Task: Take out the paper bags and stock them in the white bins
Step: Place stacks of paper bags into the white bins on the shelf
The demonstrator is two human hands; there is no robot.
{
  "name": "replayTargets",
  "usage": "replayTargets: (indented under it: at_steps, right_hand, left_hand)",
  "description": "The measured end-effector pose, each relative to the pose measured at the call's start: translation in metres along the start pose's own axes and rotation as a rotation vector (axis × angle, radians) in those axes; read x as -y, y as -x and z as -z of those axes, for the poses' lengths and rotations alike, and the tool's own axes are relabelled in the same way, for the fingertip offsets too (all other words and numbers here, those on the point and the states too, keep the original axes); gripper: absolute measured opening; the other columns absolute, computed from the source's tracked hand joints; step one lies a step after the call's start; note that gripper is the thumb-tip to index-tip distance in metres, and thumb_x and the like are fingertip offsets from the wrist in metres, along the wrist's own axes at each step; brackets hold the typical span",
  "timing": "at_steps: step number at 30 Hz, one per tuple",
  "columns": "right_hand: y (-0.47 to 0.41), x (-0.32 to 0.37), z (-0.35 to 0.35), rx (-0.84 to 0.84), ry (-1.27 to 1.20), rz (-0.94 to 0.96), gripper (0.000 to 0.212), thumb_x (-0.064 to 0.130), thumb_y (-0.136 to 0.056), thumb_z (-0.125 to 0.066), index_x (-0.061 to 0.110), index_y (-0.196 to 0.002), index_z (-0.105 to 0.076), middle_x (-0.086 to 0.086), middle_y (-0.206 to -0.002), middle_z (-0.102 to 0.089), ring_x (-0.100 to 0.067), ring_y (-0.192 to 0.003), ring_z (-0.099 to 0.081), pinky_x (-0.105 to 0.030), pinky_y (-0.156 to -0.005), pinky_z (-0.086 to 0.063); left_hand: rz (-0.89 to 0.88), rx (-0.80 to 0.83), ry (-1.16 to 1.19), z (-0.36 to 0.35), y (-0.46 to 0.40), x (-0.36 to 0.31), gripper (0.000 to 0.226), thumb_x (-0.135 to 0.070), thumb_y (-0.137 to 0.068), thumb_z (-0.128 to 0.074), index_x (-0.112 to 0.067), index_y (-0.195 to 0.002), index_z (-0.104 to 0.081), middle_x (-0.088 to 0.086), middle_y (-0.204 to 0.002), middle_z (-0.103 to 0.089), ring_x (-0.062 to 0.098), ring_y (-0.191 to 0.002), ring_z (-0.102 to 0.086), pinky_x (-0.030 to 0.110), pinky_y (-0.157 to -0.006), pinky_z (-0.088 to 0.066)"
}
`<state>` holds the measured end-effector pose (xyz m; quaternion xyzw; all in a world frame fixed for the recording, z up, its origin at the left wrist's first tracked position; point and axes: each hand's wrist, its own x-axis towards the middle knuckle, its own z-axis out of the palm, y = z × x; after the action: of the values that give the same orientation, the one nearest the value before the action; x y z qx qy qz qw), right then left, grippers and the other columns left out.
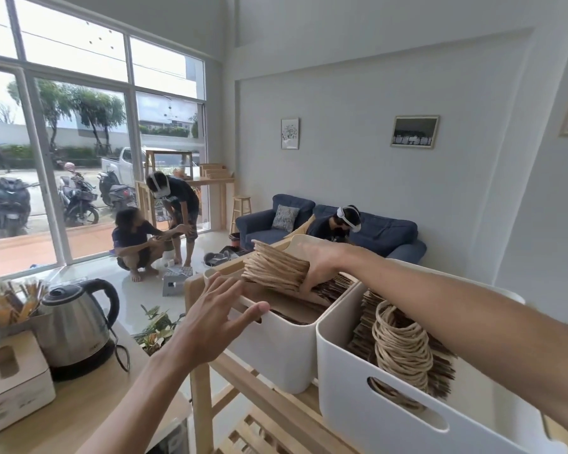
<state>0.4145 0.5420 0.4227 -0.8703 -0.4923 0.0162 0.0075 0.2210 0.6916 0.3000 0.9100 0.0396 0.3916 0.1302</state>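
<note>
My right hand [322, 267] grips a thick stack of folded brown paper bags [276, 267] and holds it tilted over the far white bin [282, 342]. More flat brown bags lie inside that bin. My left hand [217, 312] reaches toward the bin's near rim with fingers spread and the thumb close to the rim, holding nothing. The near white bin [358, 398] at the right holds several brown bags with twisted paper handles [400, 345] standing upright. Both bins stand side by side on a wooden shelf [243, 381].
A steel kettle [76, 326], a cup of sticks [14, 306] and a white tissue box [14, 381] sit on the counter at the left. Three people are on the floor and sofa [387, 231] beyond the shelf. A potted plant [154, 329] stands below.
</note>
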Motion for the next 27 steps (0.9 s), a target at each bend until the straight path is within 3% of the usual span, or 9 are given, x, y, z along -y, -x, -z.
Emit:
replayTargets:
  at_steps: [3, 4, 6, 8, 11, 15, 21, 25, 27]
  right_hand:
    - [0.000, -0.012, 0.007, 0.028, -0.003, -0.020, 0.073, 0.042, -0.061, -0.090, 0.031, -0.126, -0.058, 0.008, -0.095, -0.062, -0.015, -0.089, -0.061, -0.024, -0.063, -0.045]
    - [-0.001, -0.012, 0.005, 0.070, 0.011, -0.042, 0.074, 0.047, -0.061, -0.090, 0.032, -0.127, -0.059, 0.008, -0.098, -0.063, -0.015, -0.092, -0.062, -0.025, -0.069, -0.048]
    - [-0.008, -0.011, -0.006, 0.189, 0.062, -0.091, 0.086, 0.059, -0.057, -0.088, 0.033, -0.134, -0.060, 0.004, -0.121, -0.067, -0.021, -0.112, -0.063, -0.034, -0.095, -0.052]
    - [-0.014, -0.009, -0.024, 0.279, 0.110, -0.127, 0.110, 0.069, -0.055, -0.085, 0.031, -0.150, -0.046, 0.000, -0.146, -0.058, -0.027, -0.130, -0.055, -0.044, -0.111, -0.046]
    - [-0.020, -0.006, -0.045, 0.370, 0.136, -0.201, 0.127, 0.070, -0.062, -0.080, 0.034, -0.163, -0.012, -0.001, -0.169, -0.029, -0.033, -0.147, -0.039, -0.049, -0.118, -0.037]
    - [-0.021, -0.007, -0.038, 0.435, 0.220, -0.237, 0.114, 0.068, -0.080, -0.069, 0.037, -0.163, 0.004, -0.004, -0.173, -0.013, -0.034, -0.155, -0.023, -0.049, -0.120, -0.027]
    - [-0.001, -0.010, -0.020, 0.437, 0.006, -0.158, 0.117, 0.076, -0.073, -0.071, 0.035, -0.164, -0.009, 0.001, -0.174, -0.009, -0.030, -0.158, -0.016, -0.053, -0.126, -0.019]
    - [0.030, -0.025, 0.001, 0.183, -0.491, -0.113, 0.099, 0.066, -0.080, -0.073, 0.032, -0.161, -0.027, -0.002, -0.170, -0.024, -0.026, -0.153, -0.028, -0.050, -0.120, -0.032]
    - [0.048, -0.035, 0.012, 0.016, -0.580, -0.131, 0.084, 0.060, -0.086, -0.071, 0.028, -0.156, -0.040, -0.005, -0.163, -0.039, -0.025, -0.147, -0.039, -0.045, -0.115, -0.038]
  left_hand:
    - [-0.001, 0.036, 0.006, 0.000, 0.001, 0.001, 0.037, -0.078, -0.094, -0.037, -0.043, -0.093, -0.051, -0.036, -0.106, -0.048, -0.010, -0.115, -0.037, 0.018, -0.086, -0.035]
    - [-0.002, 0.039, 0.002, 0.000, 0.001, 0.001, 0.037, -0.078, -0.094, -0.037, -0.044, -0.093, -0.050, -0.034, -0.105, -0.048, -0.010, -0.116, -0.037, 0.018, -0.086, -0.035]
    - [0.003, 0.050, -0.007, 0.001, 0.001, 0.001, 0.034, -0.079, -0.094, -0.035, -0.046, -0.097, -0.047, -0.030, -0.103, -0.048, -0.008, -0.115, -0.036, 0.018, -0.086, -0.035]
    - [0.007, 0.045, -0.023, -0.001, 0.002, 0.001, 0.035, -0.078, -0.095, -0.034, -0.046, -0.099, -0.046, -0.026, -0.106, -0.048, -0.004, -0.107, -0.036, 0.019, -0.086, -0.035]
    - [0.022, 0.028, -0.030, -0.005, 0.003, 0.004, 0.037, -0.078, -0.095, -0.034, -0.044, -0.101, -0.047, -0.025, -0.108, -0.047, 0.002, -0.100, -0.036, 0.023, -0.088, -0.036]
    - [0.028, 0.028, -0.034, -0.009, 0.002, 0.007, 0.038, -0.077, -0.095, -0.035, -0.041, -0.097, -0.049, -0.022, -0.106, -0.049, 0.005, -0.098, -0.036, 0.022, -0.087, -0.034]
    - [0.052, 0.052, -0.028, -0.009, 0.001, 0.007, 0.048, -0.079, -0.094, -0.032, -0.036, -0.095, -0.054, -0.021, -0.106, -0.051, 0.006, -0.099, -0.036, 0.027, -0.090, -0.036]
    - [0.055, 0.073, 0.008, -0.002, 0.002, 0.000, 0.052, -0.079, -0.094, -0.031, -0.034, -0.089, -0.058, -0.018, -0.103, -0.052, 0.011, -0.101, -0.041, 0.035, -0.094, -0.041]
    - [0.062, 0.091, 0.020, 0.004, 0.002, -0.005, 0.057, -0.082, -0.091, -0.030, -0.034, -0.090, -0.060, -0.016, -0.105, -0.055, 0.011, -0.102, -0.042, 0.037, -0.096, -0.043]
